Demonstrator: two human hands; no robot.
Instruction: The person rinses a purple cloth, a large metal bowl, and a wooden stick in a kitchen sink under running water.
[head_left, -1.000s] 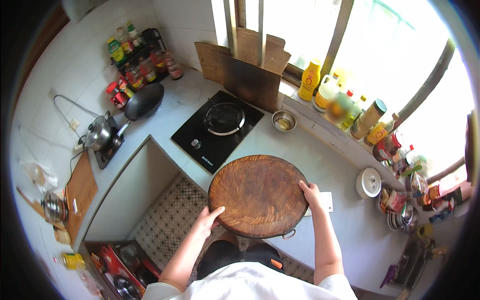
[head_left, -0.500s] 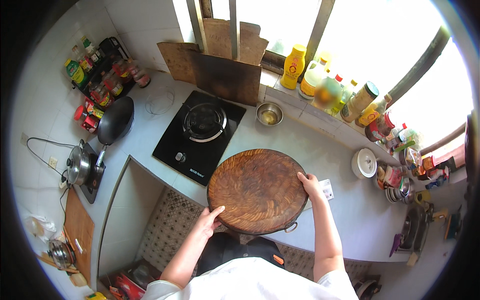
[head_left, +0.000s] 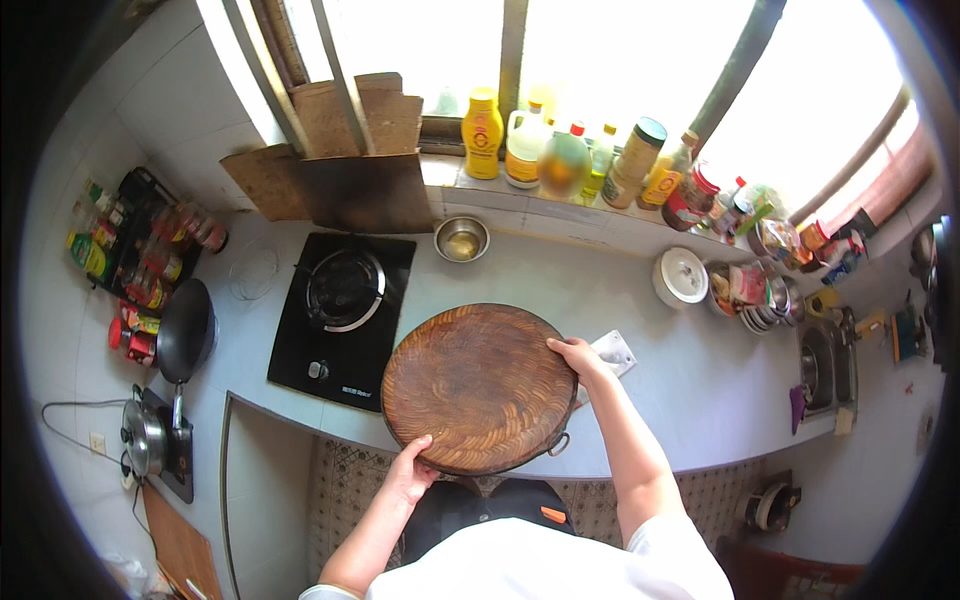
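A large round wooden chopping board with a dark rim is between my hands, over the front part of the counter. My left hand grips its near left edge, thumb on top and fingers hidden below. At the far right edge my right hand holds it the same way. A metal ring handle hangs from the board's rim on the near right. Partly behind my right forearm lies a flat white item on the counter.
Left of the board is a black gas stove, with a small metal bowl behind it. A wok and a lidded pot stand further left. Bottles line the windowsill; a white lidded container and a sink are at right.
My view has swung to the right, so the stove and windowsill bottles sit further left in it. Both hands keep hold of the chopping board, which is turned slightly.
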